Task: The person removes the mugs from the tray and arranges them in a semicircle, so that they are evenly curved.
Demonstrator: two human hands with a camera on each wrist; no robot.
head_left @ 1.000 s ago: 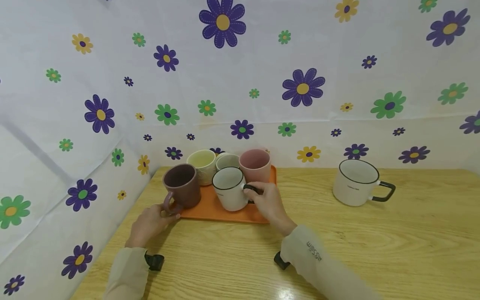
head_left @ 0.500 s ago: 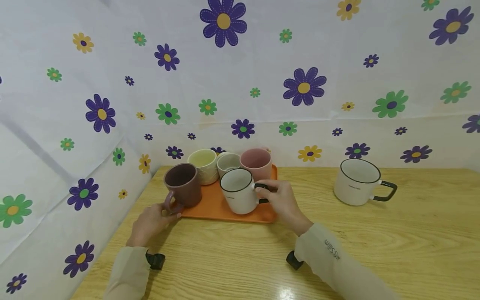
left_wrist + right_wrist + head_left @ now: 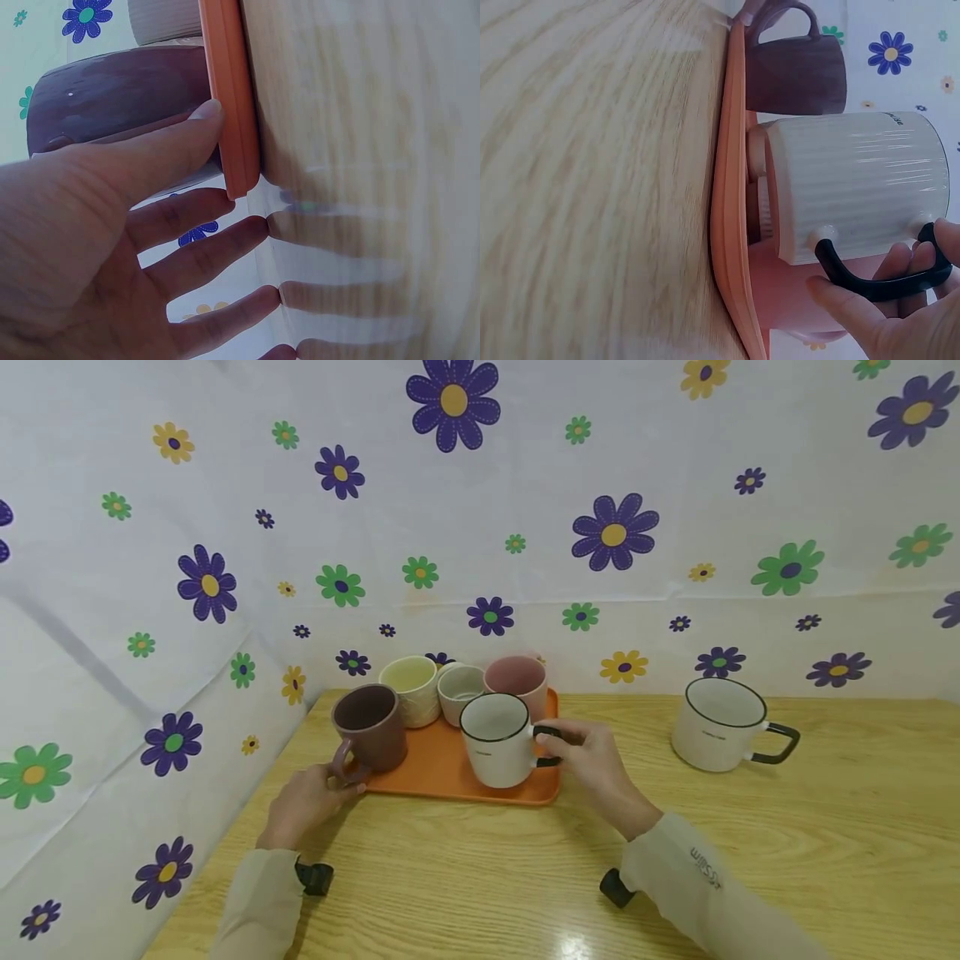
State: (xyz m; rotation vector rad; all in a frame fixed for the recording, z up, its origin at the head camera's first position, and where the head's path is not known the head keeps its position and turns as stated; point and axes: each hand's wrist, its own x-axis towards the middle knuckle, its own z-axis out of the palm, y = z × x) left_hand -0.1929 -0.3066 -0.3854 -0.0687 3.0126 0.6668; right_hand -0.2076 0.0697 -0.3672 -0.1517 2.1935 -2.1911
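My right hand [image 3: 600,768] pinches the black handle of a white mug with a dark rim [image 3: 498,752]. The right wrist view shows this mug [image 3: 862,187] slightly tilted, its base a small gap above the orange tray [image 3: 442,764]. At the tray's near left corner, my left hand [image 3: 303,806] holds the edge between thumb and index finger; in the left wrist view its other fingertips touch the table. Right beside that hand a dark brown mug [image 3: 378,735] stands on the tray, handle toward me. Behind are a cream cup [image 3: 418,697], a pale grey-white cup [image 3: 453,689] and a pink mug [image 3: 528,689].
Another white mug with a dark rim [image 3: 712,731] stands on the wooden table [image 3: 450,877] at the right, its black handle pointing right. A white flower-patterned cloth [image 3: 420,510] hangs behind and on the left, close to the tray's back.
The right hand has carried the white mug rightward over the tray, from the middle to the right part. The left hand has stayed at the tray's corner.
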